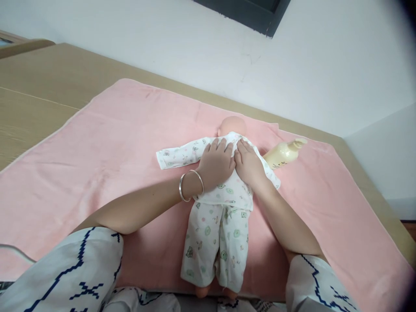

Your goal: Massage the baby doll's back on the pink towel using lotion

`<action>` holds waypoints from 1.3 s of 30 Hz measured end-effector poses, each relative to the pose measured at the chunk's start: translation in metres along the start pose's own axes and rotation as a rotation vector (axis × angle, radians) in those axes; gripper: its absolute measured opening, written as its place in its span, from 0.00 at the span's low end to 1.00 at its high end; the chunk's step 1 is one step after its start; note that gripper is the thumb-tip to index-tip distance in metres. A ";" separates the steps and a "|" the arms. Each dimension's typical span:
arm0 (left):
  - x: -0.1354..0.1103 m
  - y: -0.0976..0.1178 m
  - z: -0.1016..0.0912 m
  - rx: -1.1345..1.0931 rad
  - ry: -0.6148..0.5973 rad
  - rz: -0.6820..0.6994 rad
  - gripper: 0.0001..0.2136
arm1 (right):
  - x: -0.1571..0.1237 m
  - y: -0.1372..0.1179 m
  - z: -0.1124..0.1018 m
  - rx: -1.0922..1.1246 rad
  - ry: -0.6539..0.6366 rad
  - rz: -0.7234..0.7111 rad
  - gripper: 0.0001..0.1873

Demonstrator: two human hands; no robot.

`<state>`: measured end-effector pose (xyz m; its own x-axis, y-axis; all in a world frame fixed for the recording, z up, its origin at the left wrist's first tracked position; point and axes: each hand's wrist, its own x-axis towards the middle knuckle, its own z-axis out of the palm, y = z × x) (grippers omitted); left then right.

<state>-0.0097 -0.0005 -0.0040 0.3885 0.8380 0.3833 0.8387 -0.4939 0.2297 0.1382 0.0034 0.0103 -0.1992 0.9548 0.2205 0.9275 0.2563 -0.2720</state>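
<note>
A baby doll (232, 125) lies face down, its bald head away from me and its feet towards me. It wears a white printed long-sleeved top (224, 195) and matching trousers (204, 238). My left hand (216, 162), with a silver bangle (180, 187) at the wrist, rests flat on the left of the doll's upper back, fingers stretched out. Flat on the right side of the back lies my right hand (248, 164), its fingers pointing to the doll's head. The doll's face is hidden. Neither hand grips anything.
Beneath the doll spreads a pink blanket (130, 125) on a wooden table (42, 82). A pale yellow pump bottle (282, 154) lies tilted on the blanket, right of the doll. A white wall (146, 39) rises behind the table. A cable (17, 250) shows at the lower left.
</note>
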 end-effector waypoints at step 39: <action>0.012 -0.014 0.004 -0.027 0.018 0.053 0.22 | -0.010 -0.009 0.004 -0.025 0.002 0.028 0.32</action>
<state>-0.0155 0.0178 -0.0064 0.4251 0.8063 0.4112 0.8062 -0.5438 0.2329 0.1307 -0.0074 0.0068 -0.1726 0.9613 0.2148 0.9404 0.2257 -0.2544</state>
